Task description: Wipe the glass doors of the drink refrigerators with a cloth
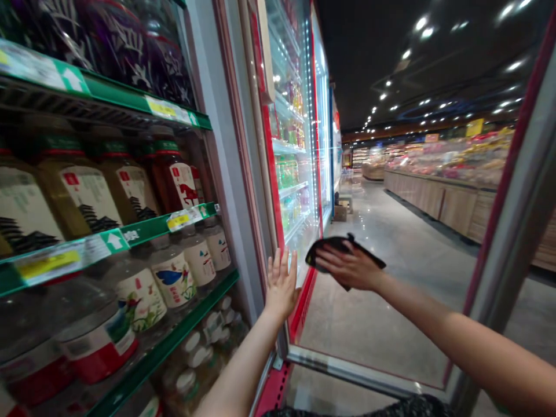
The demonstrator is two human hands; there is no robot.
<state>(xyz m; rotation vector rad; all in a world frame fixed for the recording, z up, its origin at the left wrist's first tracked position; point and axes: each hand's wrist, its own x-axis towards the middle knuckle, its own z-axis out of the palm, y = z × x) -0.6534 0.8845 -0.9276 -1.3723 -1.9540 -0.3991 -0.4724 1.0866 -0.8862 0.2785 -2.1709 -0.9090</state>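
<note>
A glass door with a metal frame stands swung open, and the aisle shows through it. My left hand is raised with its fingers spread near the hinge side of the door, holding nothing. Under my right hand a black cloth lies against the glass, pressed by the palm and fingers. Part of the cloth is hidden by that hand.
On the left, shelves with green edges hold several drink bottles. Another lit cooler stands beyond the glass. Wooden display counters line the aisle's right side.
</note>
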